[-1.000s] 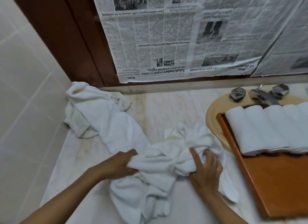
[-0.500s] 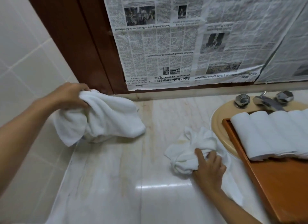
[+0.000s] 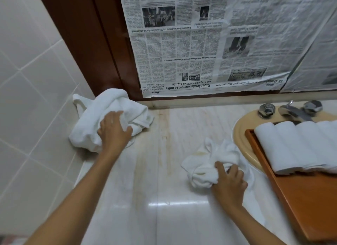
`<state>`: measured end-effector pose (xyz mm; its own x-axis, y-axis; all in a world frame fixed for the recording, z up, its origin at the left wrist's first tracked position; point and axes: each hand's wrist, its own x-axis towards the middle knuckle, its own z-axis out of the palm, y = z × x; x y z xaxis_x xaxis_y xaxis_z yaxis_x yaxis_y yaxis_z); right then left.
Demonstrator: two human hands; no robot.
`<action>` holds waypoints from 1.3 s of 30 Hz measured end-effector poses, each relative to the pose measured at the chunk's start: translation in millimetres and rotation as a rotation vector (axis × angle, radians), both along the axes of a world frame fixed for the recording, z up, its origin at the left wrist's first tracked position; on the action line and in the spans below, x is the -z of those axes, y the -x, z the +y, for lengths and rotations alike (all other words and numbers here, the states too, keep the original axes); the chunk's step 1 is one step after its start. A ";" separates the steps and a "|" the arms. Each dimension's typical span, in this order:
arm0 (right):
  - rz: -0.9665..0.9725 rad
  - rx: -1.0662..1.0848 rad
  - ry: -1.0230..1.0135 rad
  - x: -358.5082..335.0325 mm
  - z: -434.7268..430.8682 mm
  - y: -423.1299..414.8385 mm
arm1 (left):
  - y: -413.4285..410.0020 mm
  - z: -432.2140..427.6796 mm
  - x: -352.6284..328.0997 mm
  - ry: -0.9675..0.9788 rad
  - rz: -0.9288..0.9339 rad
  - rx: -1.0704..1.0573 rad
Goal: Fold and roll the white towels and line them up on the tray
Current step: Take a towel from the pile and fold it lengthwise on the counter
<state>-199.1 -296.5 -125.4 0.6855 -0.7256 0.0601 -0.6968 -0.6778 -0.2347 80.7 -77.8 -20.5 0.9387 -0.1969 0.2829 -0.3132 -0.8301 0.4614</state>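
A heap of crumpled white towels point(image 3: 107, 115) lies in the back left corner of the marble counter, against the tiled wall. My left hand point(image 3: 114, 131) rests on top of the heap with its fingers bent into the cloth. One small crumpled white towel point(image 3: 209, 164) sits on the counter beside the basin, and my right hand point(image 3: 228, 184) grips its near end. On the right a wooden tray point(image 3: 299, 195) carries several rolled white towels point(image 3: 299, 146) lined up side by side.
The tray lies across a beige basin point(image 3: 242, 133) with a chrome tap and two knobs point(image 3: 290, 110) behind it. Newspaper sheets point(image 3: 209, 44) cover the mirror above the counter. A tiled wall point(image 3: 27, 98) closes off the left side.
My left hand carried the bigger towel bundle away from the counter's middle and set it down in the back left corner. My right hand kept hold of the small towel near the basin.
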 end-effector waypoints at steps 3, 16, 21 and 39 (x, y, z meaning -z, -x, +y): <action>-0.010 0.015 -0.045 -10.1 6.6 -1.4 | 47.9 -18.7 20.7 0.131 0.151 0.162; -0.206 -0.170 -0.795 -84.3 24.4 -0.5 | 196.9 -60.5 23.1 0.575 0.566 0.533; -0.278 -0.208 -1.017 -96.0 19.9 12.1 | 204.0 -54.5 17.1 0.485 0.357 0.462; 0.056 -0.394 -0.498 -160.4 -65.4 17.2 | 146.6 -7.9 -10.0 0.744 0.555 0.018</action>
